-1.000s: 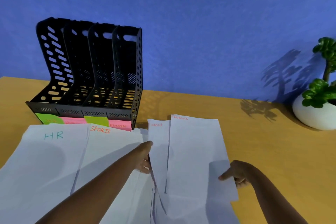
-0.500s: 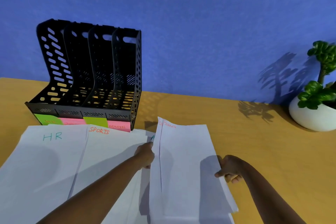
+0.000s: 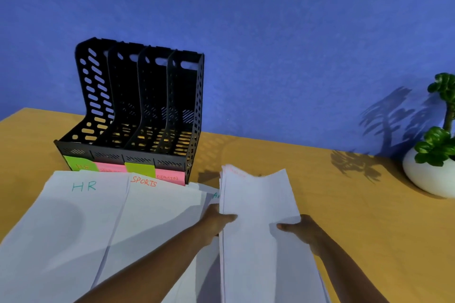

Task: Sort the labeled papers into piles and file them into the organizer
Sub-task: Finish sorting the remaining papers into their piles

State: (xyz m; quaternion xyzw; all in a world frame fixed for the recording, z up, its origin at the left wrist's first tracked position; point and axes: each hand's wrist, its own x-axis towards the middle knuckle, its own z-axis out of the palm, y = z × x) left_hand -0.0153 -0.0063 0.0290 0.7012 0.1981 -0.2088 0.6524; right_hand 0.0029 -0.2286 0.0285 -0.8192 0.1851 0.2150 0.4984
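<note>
A black four-slot file organizer (image 3: 138,115) stands at the back left of the wooden table, with green and pink sticky labels (image 3: 123,167) along its front. White paper piles lie in front of it: one marked HR (image 3: 61,216), one marked SPORTS (image 3: 152,209). A third pile (image 3: 211,194) peeks out under them, only partly visible. I hold a stack of white papers (image 3: 258,204) by both sides, its far end curled up off the table. My left hand (image 3: 216,222) grips its left edge and my right hand (image 3: 305,231) grips its right edge.
A white round pot with a green plant (image 3: 433,170) sits at the far right near the blue wall. Bare wooden table (image 3: 357,216) stretches between the held stack and the pot.
The two overlapping sheets on the right have been gathered into one stack. Both hands now grip its sides and its far end has lifted and curled.
</note>
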